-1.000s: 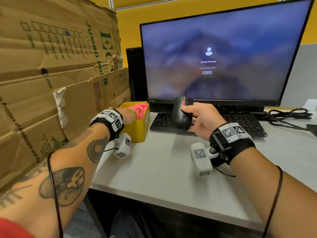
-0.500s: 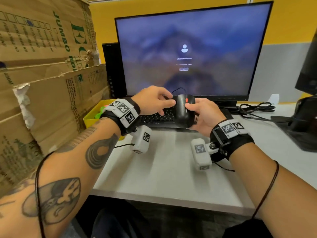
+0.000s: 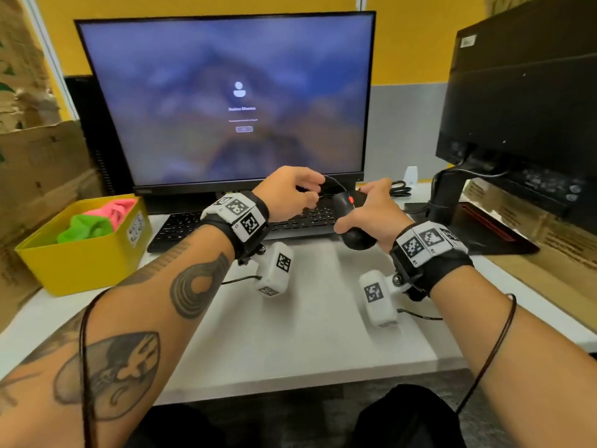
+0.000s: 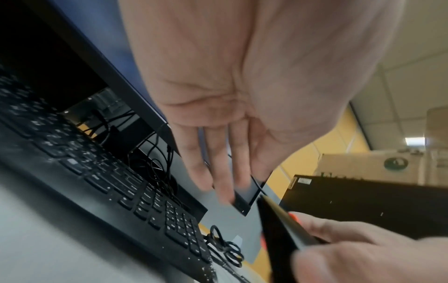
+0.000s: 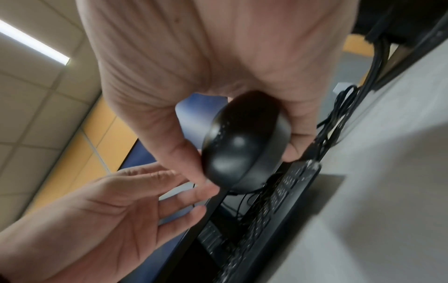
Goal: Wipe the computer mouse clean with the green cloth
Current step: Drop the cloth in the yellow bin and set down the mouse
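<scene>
One black mouse (image 3: 353,221) gripped in my right hand (image 3: 376,211) above keyboard (image 3: 226,221); left hand (image 3: 287,195) beside it, fingers relaxed, empty. Monitor text unreadable.

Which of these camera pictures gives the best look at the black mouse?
The right wrist view: the mouse fills the middle, gripped by the right hand. The head view shows it small and partly covered. The left wrist view catches only a blurred dark edge of it.
</scene>
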Action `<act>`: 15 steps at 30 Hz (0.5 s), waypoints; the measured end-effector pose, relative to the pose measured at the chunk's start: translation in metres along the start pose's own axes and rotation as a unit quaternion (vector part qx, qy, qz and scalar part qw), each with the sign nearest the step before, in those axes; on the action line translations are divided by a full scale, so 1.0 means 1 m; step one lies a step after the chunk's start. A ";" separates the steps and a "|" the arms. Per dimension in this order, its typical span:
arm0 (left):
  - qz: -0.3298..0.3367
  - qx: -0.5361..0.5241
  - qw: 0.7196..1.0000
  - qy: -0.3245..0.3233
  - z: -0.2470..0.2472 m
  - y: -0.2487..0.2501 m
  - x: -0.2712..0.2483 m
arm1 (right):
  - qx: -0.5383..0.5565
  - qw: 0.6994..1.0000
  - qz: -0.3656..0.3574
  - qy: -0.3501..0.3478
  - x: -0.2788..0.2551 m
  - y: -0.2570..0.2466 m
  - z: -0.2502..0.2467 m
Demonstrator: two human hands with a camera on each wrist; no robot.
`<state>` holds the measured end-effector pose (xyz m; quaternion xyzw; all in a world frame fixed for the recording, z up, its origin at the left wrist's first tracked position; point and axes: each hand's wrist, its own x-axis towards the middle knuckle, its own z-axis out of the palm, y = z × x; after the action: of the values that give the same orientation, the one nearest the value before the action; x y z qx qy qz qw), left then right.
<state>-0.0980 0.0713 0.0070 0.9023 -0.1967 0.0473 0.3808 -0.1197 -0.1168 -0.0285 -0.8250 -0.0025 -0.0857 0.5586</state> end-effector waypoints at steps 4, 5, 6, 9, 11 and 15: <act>0.012 0.077 0.997 0.024 0.013 0.008 0.016 | -0.059 0.998 0.026 0.002 0.005 0.014 -0.024; 0.011 0.075 0.997 0.010 0.018 0.010 0.021 | -0.063 0.998 0.029 0.002 0.007 0.017 -0.029; 0.008 0.071 0.997 -0.007 0.023 0.010 0.025 | -0.064 0.998 0.024 0.002 0.007 0.019 -0.033; -0.025 0.073 0.996 -0.051 0.044 0.010 0.037 | -0.067 0.997 0.026 0.006 0.013 0.026 -0.044; -0.054 0.058 0.994 -0.069 0.056 0.008 0.048 | -0.068 0.997 0.036 0.019 0.018 0.031 -0.050; -0.110 -0.046 0.990 -0.080 0.077 0.002 0.071 | -0.088 0.993 0.047 0.056 0.034 0.044 -0.058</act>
<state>-0.0387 -0.0072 -0.0293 0.9007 -0.1285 -0.0763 0.4078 -0.0902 -0.1893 -0.0430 -0.8642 0.0756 -0.1051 0.4862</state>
